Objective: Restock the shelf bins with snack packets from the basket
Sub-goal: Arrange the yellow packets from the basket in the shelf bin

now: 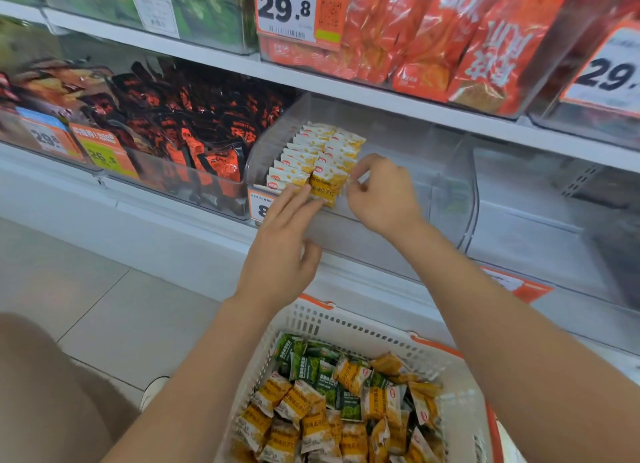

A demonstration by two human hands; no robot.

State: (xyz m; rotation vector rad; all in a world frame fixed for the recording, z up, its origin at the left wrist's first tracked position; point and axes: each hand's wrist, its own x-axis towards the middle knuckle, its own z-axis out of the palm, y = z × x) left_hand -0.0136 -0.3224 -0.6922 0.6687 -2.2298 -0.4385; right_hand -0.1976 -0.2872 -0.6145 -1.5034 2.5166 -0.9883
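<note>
Yellow-white packet [328,185] upright at front of clear bin [450,172]. Left hand [282,251] touches it, fingers straight; right hand [381,194] pinches its 3 o'clock edge. Basket [346,321], 6 o'clock: yellow and green packets [311,414].

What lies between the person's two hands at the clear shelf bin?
In the head view, the front yellow snack packet stands between the left hand and the right hand, at the front of the clear bin.

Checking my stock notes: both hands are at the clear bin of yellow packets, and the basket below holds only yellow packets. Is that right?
Not only yellow: the head view shows green packets mixed with yellow packets in the basket. The left hand and right hand are at the clear bin.
</note>
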